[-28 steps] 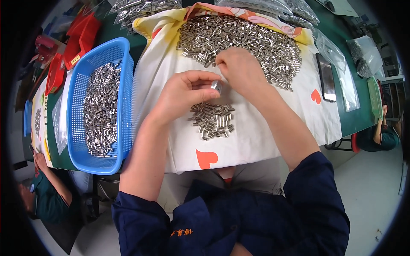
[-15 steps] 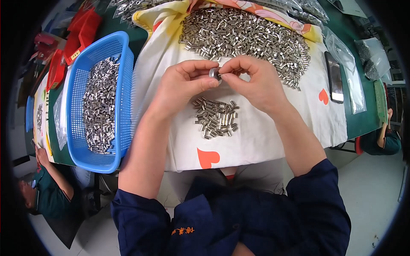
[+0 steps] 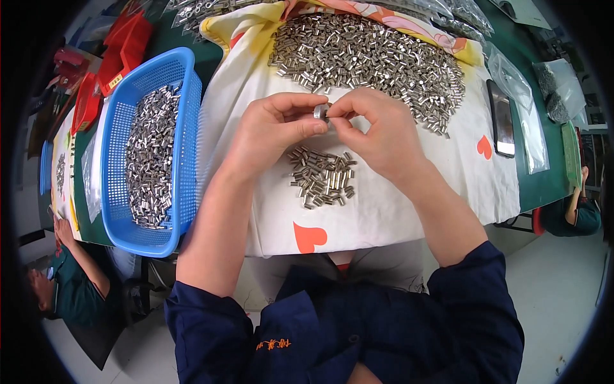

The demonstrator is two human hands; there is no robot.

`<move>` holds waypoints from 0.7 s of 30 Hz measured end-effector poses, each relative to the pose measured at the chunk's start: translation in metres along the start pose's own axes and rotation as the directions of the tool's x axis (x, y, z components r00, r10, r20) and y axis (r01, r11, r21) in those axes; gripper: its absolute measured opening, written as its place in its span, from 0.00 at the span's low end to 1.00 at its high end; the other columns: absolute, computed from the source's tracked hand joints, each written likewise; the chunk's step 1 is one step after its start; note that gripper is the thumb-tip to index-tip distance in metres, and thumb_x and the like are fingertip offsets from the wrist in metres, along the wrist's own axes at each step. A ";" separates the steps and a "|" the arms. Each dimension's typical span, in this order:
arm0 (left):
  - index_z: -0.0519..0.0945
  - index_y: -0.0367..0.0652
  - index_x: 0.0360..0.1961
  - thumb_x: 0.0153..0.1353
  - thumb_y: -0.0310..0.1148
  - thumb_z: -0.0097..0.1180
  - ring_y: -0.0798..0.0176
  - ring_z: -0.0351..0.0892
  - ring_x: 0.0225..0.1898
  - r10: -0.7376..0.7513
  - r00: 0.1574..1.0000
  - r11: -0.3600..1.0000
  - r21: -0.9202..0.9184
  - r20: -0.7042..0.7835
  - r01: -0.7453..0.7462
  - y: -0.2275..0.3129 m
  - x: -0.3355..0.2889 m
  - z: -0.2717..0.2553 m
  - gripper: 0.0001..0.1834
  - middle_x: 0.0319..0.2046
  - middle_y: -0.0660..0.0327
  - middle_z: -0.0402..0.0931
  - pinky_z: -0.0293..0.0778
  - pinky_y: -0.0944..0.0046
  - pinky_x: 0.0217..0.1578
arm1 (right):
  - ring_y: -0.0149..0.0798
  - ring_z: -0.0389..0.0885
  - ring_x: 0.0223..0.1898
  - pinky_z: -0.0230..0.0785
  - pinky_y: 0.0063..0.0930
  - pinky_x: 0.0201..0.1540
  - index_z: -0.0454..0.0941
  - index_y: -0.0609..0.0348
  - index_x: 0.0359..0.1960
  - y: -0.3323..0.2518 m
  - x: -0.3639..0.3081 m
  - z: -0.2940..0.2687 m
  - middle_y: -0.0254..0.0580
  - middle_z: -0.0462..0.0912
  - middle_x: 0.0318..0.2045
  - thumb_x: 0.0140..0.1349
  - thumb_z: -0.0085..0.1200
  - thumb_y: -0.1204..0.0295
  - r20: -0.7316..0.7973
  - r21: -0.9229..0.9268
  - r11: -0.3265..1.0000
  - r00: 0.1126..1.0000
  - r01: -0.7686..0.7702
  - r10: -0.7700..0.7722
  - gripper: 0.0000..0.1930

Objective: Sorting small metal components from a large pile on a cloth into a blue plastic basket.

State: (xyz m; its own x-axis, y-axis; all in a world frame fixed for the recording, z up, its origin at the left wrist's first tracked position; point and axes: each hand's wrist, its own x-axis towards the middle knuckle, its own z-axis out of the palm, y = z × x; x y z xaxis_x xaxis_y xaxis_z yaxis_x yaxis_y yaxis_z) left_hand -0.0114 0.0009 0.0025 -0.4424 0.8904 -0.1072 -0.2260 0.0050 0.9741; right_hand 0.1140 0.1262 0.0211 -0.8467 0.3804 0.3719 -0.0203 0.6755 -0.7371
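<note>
Between the thumb and fingers of my left hand (image 3: 275, 125) is a small round metal piece (image 3: 320, 112), silvery at its rim. My right hand (image 3: 377, 125) meets it from the right, thumb and forefinger pinched together at its face; whatever sits in that pinch is too small and covered to make out. Both hands are raised over the white cloth (image 3: 390, 217). Just below them lies a small heap of short metal cylinders (image 3: 322, 176). Beyond my fingers spreads a much larger pile of the same cylinders (image 3: 371, 54).
To my left stands a blue plastic basket (image 3: 185, 153) with many cylinders in it. Red bins (image 3: 125, 48) are farther back. A phone (image 3: 501, 118) and clear plastic bags (image 3: 527, 121) lie at the right. Other people (image 3: 83, 281) sit at both sides.
My right hand has tipped a little, its fingertips still at the metal piece. My left hand keeps its hold in nearly the same place. The heaps look unchanged.
</note>
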 end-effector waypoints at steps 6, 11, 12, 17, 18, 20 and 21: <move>0.74 0.32 0.42 0.48 0.21 0.58 0.70 0.76 0.34 -0.002 0.998 0.993 0.115 -0.057 0.009 0.000 -0.002 0.004 0.17 0.33 0.58 0.77 0.72 0.74 0.37 | 0.41 0.76 0.27 0.69 0.29 0.30 0.75 0.59 0.23 0.003 -0.001 0.006 0.40 0.77 0.23 0.46 0.53 0.76 -0.040 -0.122 0.987 0.993 0.101 -0.107 0.03; 0.74 0.32 0.42 0.48 0.21 0.58 0.71 0.76 0.34 0.003 1.000 0.999 0.041 0.005 -0.003 0.002 -0.002 0.003 0.17 0.33 0.59 0.77 0.72 0.74 0.37 | 0.28 0.73 0.25 0.65 0.20 0.29 0.76 0.62 0.25 0.001 0.006 -0.013 0.33 0.77 0.22 0.46 0.56 0.76 0.168 0.153 0.971 0.973 -0.182 0.156 0.05; 0.74 0.32 0.41 0.48 0.20 0.58 0.71 0.76 0.34 -0.005 1.000 0.999 0.053 0.020 0.004 0.003 -0.003 0.004 0.17 0.34 0.59 0.77 0.72 0.74 0.37 | 0.26 0.72 0.24 0.65 0.19 0.29 0.76 0.62 0.26 0.001 0.007 -0.015 0.32 0.77 0.22 0.46 0.57 0.75 0.232 0.179 0.953 0.952 -0.243 0.199 0.06; 0.75 0.33 0.41 0.46 0.19 0.59 0.71 0.75 0.34 -0.094 0.988 0.991 0.109 0.119 0.081 0.004 -0.004 0.006 0.18 0.34 0.59 0.76 0.72 0.73 0.38 | 0.27 0.73 0.23 0.66 0.21 0.29 0.77 0.61 0.27 0.018 0.014 -0.026 0.34 0.76 0.21 0.46 0.57 0.72 0.210 0.113 0.946 0.938 -0.302 0.275 0.07; 0.75 0.33 0.42 0.45 0.18 0.59 0.71 0.75 0.35 -0.171 0.974 0.973 0.180 0.146 0.144 0.004 -0.003 0.006 0.18 0.36 0.59 0.76 0.72 0.72 0.40 | 0.31 0.75 0.24 0.67 0.23 0.28 0.76 0.61 0.27 0.023 0.014 -0.026 0.37 0.77 0.21 0.46 0.56 0.71 0.148 0.055 0.949 0.943 -0.310 0.299 0.08; 0.75 0.33 0.41 0.45 0.18 0.59 0.71 0.75 0.36 -0.176 0.972 0.969 0.200 0.153 0.144 0.006 -0.004 0.006 0.18 0.36 0.58 0.76 0.72 0.72 0.40 | 0.34 0.75 0.26 0.67 0.26 0.30 0.76 0.61 0.27 0.028 0.013 -0.020 0.38 0.76 0.21 0.47 0.55 0.70 0.111 -0.105 0.966 0.962 -0.238 0.249 0.08; 0.75 0.33 0.41 0.45 0.18 0.59 0.71 0.75 0.37 -0.185 0.969 0.965 0.217 0.164 0.148 0.006 -0.004 0.006 0.18 0.37 0.58 0.76 0.72 0.73 0.40 | 0.38 0.75 0.27 0.67 0.30 0.31 0.76 0.60 0.26 0.030 0.010 -0.015 0.40 0.76 0.22 0.47 0.55 0.69 0.083 -0.266 0.949 0.976 -0.171 0.200 0.08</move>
State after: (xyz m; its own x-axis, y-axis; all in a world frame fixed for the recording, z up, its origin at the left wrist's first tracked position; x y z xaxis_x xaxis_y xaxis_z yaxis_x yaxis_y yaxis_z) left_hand -0.0053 0.0000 0.0100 -0.2445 0.9364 -0.2516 -0.0948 0.2351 0.9673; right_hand 0.1127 0.1602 0.0114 -0.8750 0.4537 0.1691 0.2672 0.7437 -0.6128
